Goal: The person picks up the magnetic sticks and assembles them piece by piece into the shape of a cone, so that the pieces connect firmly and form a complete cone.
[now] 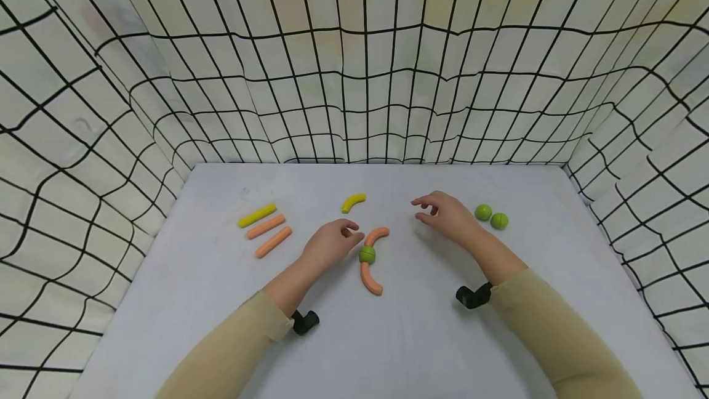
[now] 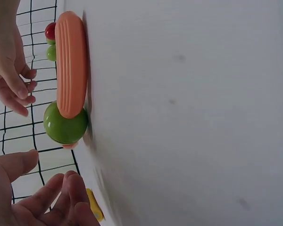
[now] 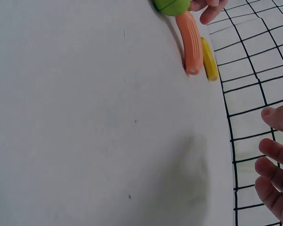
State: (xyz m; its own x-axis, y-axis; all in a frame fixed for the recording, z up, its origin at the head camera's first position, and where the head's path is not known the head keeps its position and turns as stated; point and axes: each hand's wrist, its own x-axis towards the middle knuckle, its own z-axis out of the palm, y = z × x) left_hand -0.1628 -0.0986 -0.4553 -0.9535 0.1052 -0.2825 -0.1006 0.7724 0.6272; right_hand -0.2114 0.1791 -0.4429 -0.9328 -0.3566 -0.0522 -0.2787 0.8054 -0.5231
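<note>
A green ball (image 1: 367,255) joins two curved orange pieces (image 1: 370,280) in the middle of the white table. Just left of it hovers my left hand (image 1: 331,245), thumb and fingers apart with nothing between them. My right hand (image 1: 445,217) hangs over the table to the right of the joined pieces, its fingers loosely bent and holding nothing. In the left wrist view the ribbed orange piece (image 2: 71,66) stretches out from the ball (image 2: 65,125). The right wrist view shows the other orange piece (image 3: 192,44) with a hollow end.
A curved yellow piece (image 1: 353,202) lies behind the joined pieces. On the left are a straight yellow stick (image 1: 257,215) and two straight orange sticks (image 1: 274,242). Two green balls (image 1: 491,217) sit beyond my right hand. Black-lined white netting (image 1: 382,91) encloses the table's back and sides.
</note>
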